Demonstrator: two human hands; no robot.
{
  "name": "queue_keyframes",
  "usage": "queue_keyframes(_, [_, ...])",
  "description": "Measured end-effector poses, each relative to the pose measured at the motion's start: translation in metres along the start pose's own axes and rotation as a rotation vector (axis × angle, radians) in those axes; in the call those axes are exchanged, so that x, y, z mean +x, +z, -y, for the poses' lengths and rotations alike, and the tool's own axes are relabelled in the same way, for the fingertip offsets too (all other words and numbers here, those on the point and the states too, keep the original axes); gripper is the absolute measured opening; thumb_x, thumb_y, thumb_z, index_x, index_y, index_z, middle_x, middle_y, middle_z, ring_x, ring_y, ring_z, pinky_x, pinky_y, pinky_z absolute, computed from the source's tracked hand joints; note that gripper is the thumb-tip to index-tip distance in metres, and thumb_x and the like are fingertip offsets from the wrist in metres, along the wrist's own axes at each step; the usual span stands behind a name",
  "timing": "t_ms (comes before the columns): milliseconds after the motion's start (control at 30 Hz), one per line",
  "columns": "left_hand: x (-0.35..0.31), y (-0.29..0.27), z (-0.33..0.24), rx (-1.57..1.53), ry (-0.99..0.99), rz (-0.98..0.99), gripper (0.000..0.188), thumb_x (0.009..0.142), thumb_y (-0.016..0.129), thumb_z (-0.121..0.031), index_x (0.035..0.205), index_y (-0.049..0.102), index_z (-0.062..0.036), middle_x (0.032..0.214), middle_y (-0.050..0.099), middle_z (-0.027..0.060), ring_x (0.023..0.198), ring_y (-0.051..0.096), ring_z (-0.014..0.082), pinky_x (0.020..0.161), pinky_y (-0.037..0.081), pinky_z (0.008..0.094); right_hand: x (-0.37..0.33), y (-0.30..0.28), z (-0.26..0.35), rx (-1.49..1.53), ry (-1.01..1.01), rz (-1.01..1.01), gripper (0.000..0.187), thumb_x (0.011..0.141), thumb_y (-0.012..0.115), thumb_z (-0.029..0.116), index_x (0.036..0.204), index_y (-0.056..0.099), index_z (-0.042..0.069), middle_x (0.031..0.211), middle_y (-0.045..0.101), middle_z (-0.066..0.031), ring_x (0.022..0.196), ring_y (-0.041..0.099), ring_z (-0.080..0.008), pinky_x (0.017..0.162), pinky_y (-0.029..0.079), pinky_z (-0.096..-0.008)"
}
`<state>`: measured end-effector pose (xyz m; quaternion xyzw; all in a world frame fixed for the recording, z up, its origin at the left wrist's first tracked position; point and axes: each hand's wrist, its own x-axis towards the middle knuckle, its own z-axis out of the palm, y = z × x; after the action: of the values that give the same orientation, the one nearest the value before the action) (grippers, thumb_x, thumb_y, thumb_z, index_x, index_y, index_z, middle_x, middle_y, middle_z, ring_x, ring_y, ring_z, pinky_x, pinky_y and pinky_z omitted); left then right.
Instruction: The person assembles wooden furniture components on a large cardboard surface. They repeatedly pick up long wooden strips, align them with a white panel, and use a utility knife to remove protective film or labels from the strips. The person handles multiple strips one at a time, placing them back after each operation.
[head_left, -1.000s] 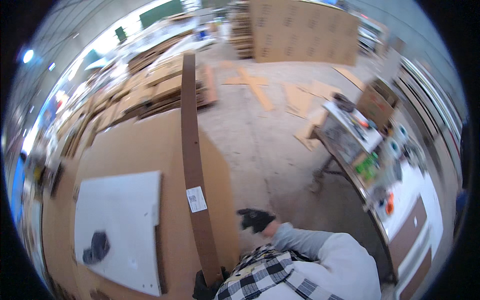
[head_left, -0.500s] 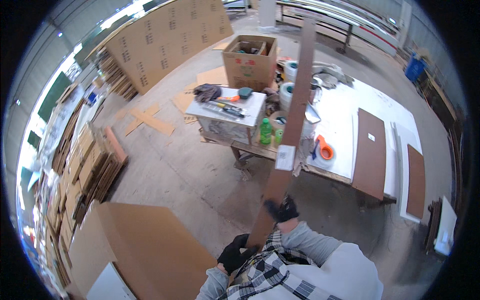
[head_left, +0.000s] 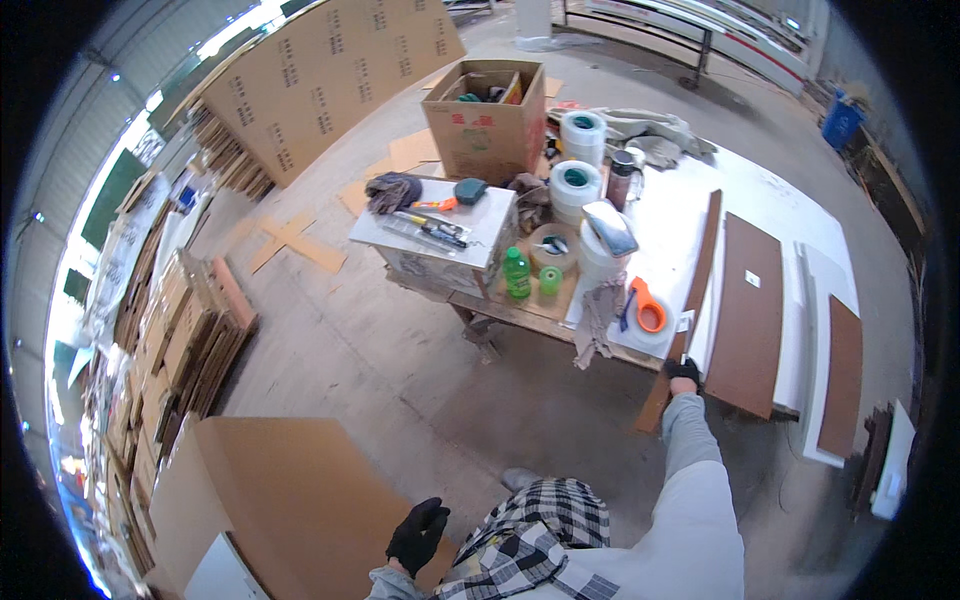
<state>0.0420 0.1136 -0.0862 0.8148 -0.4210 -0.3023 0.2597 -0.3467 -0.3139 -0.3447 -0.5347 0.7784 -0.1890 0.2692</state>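
My right hand (head_left: 683,374), in a black glove, grips a long, narrow brown board (head_left: 704,262) near its close end. The board lies along the white tabletop, with its near end jutting past the table edge and a small white label beside my fingers. Just right of it is a wider brown panel (head_left: 745,320) with a small white sticker. An orange tape dispenser (head_left: 648,306) rests to the board's left. My left hand (head_left: 418,535), also black-gloved, is raised near my lap with nothing in it, its fingers stretched and the thumb apart.
On the worktable (head_left: 795,190) stand tape rolls (head_left: 575,185), a thermos (head_left: 620,180), a green bottle (head_left: 516,273) and a grey rag (head_left: 598,320). Behind is an open carton (head_left: 487,140). Flat cardboard (head_left: 310,480) lies low at left; stacked cardboard (head_left: 180,340) lines the far left.
The brown board has swung from upright before me to the right and down onto the table. My right hand moved right with it; my left hand let go and drew back left.
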Motion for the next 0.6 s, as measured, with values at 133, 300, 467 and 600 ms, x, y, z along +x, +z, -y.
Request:
queue_keyframes(133, [-0.016, 0.001, 0.039, -0.029, -0.097, -0.217, 0.03, 0.088, 0.061, -0.012, 0.116, 0.055, -0.0027, 0.099, 0.067, 0.0135, 0.093, 0.066, 0.0222, 0.078, 0.052, 0.031, 0.07, -0.012, -0.017, -0.219, -0.042, -0.178, 0.055, 0.078, 0.064, 0.038, 0.121, 0.054, 0.006, 0.104, 0.064, -0.0199, 0.096, 0.061, -0.0356, 0.08, 0.049, -0.0428])
queue_keyframes(300, [-0.071, 0.007, 0.066, 0.048, -0.227, -0.576, 0.033, 0.088, 0.06, -0.01, 0.119, 0.054, -0.0014, 0.105, 0.065, 0.013, 0.095, 0.064, 0.0217, 0.082, 0.051, 0.0327, 0.035, 0.054, 0.054, -0.142, -0.189, -0.438, 0.048, 0.082, 0.062, 0.033, 0.122, 0.054, 0.009, 0.093, 0.066, -0.0165, 0.083, 0.063, -0.0322, 0.071, 0.05, -0.0426])
queue_keyframes(467, [-0.122, 0.009, 0.094, -0.32, -0.453, -0.685, 0.036, 0.093, 0.051, -0.018, 0.126, 0.049, -0.0016, 0.11, 0.062, 0.0136, 0.099, 0.061, 0.0227, 0.084, 0.05, 0.0324, -0.086, 0.171, 0.031, 0.032, -0.258, 0.254, 0.042, 0.084, 0.061, 0.036, 0.116, 0.056, 0.009, 0.088, 0.064, -0.0161, 0.067, 0.058, -0.0294, 0.06, 0.049, -0.0418])
queue_keyframes(600, [-0.172, -0.009, 0.091, -0.051, -0.546, -0.956, 0.029, 0.088, 0.059, -0.019, 0.116, 0.061, -0.008, 0.112, 0.062, 0.0134, 0.103, 0.06, 0.0279, 0.088, 0.048, 0.035, -0.22, 0.273, 0.048, -0.165, 0.094, 1.006, 0.038, 0.085, 0.06, 0.038, 0.111, 0.058, 0.01, 0.084, 0.063, -0.0157, 0.054, 0.054, -0.0272, 0.05, 0.047, -0.0412])
